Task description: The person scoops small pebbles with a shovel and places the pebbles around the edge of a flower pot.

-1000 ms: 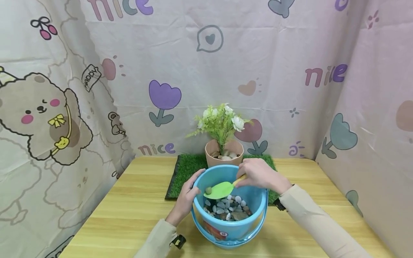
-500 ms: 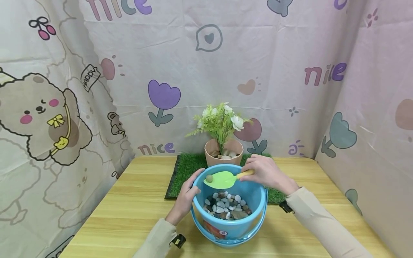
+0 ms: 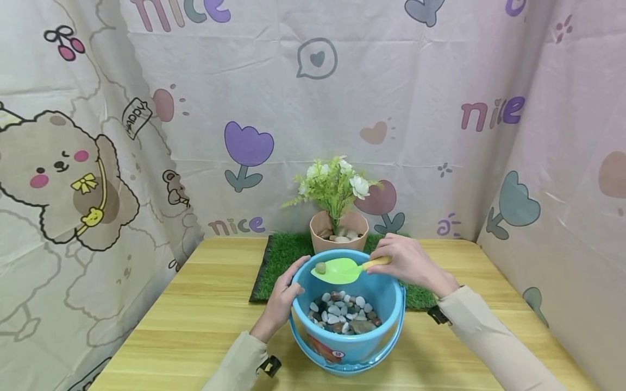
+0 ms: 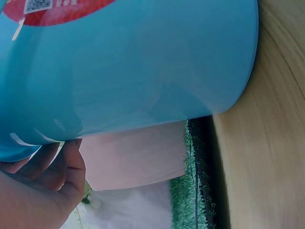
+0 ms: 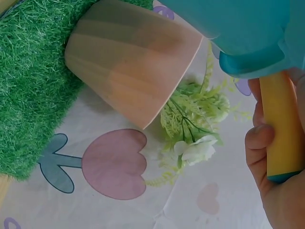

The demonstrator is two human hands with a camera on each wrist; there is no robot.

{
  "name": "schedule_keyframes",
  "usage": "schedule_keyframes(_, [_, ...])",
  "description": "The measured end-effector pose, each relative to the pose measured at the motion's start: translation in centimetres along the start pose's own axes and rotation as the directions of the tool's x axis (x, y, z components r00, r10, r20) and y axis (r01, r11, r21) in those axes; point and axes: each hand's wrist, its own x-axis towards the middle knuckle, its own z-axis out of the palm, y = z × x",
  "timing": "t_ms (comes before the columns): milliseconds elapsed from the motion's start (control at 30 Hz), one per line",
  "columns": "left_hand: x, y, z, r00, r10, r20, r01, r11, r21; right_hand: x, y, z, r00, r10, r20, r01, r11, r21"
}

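Note:
A blue bucket (image 3: 364, 350) stands on the table with several white, grey and brown pebbles (image 3: 342, 315) at its bottom. My left hand (image 3: 283, 297) grips the bucket's left rim, its thumb over the edge; in the left wrist view, fingers lie along the outer wall under the lip. My right hand (image 3: 408, 263) holds a toy trowel with a green blade (image 3: 342, 271) by its yellow handle (image 5: 281, 129). The blade hangs over the bucket's opening, pointing left. A single round, tan-green stone (image 3: 320, 267) rests near the blade's tip.
Behind the bucket, a pink pot (image 3: 326, 247) with white artificial flowers (image 3: 337, 187) and stones stands on a green grass mat (image 3: 286, 260). The wooden table (image 3: 210, 304) extends to both sides. Printed cloth (image 3: 420, 70) hangs around the table.
My right hand has raised the trowel from lower inside the bucket and shifted slightly right, with the stone still on its blade. The left hand has stayed on the rim.

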Motion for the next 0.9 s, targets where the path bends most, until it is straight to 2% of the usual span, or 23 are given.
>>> schedule_keyframes(367, [0.0,0.1,0.1,1.000,-0.007,-0.012,0.007,1.000,-0.010,0.0,0.2,-0.9,1.000,0.004,0.022,-0.004,1.000,-0.007])
schedule_keyframes(700, [-0.2,-0.1,0.1,1.000,-0.009,-0.017,0.009,1.000,-0.010,0.2,0.5,-1.7,1.000,-0.015,-0.008,0.014,1.000,-0.019])
schedule_keyframes(900, [-0.1,0.0,0.1,1.000,-0.014,-0.008,0.014,1.000,-0.023,0.6,0.9,-2.0,1.000,0.024,-0.007,-0.024,0.998,-0.058])
